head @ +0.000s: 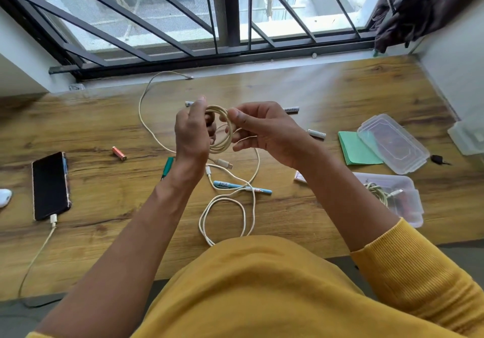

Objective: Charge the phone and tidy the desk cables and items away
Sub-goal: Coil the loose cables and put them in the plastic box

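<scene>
Above the middle of the wooden desk (327, 94), my left hand (192, 132) grips a coiled cream cable (222, 125). My right hand (264, 132) pinches the same coil at its top, and the coil's plug end hangs below. A second white cable (227, 206) lies looped on the desk near me. A third cable (145, 97) trails toward the window. The black phone (49, 186) lies at the left with a charging cable (39, 248) plugged into its near end.
A clear box (403, 196) holding a coiled cable sits at the right, its lid (392, 142) beyond it beside green sticky notes (353, 150). Scattered about are an orange battery (119, 153), white batteries (317, 133), a green pen (166, 166) and a blue pen (262, 190).
</scene>
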`<state>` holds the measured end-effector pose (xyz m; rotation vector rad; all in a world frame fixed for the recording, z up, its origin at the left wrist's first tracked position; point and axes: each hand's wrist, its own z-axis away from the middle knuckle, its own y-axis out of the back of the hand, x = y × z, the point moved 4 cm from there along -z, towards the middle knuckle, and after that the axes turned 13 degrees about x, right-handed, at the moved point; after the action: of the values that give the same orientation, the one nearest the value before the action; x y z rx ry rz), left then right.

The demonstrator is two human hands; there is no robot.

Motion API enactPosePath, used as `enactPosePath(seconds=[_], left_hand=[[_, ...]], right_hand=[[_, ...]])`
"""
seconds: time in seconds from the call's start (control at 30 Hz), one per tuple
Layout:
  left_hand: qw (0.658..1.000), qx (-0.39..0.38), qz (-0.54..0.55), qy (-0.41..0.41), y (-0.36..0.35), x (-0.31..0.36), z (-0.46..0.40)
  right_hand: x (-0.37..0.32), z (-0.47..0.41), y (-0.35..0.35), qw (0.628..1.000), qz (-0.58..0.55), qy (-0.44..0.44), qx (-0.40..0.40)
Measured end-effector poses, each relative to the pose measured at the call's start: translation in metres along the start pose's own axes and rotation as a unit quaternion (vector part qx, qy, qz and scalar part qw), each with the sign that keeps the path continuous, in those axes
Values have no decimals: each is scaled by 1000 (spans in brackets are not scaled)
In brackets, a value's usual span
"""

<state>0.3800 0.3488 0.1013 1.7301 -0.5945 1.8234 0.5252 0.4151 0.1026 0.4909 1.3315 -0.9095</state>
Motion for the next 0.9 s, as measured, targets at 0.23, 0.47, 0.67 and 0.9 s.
enactPosePath(seconds=[0.23,0.47,0.67,0.9], left_hand=[[988,44,-106,-107,9,-2,-10],[901,92,-315,-284,14,9,-1],[878,124,-336,-318,14,6,8],[911,124,-275,-282,14,3,2]], right_hand=[[-9,-3,3,979,162,75,103],[-17,4,5,988,109,29,106],[-14,10,-7,991,75,-38,104],[-12,11,-13,988,105,-31,106]])
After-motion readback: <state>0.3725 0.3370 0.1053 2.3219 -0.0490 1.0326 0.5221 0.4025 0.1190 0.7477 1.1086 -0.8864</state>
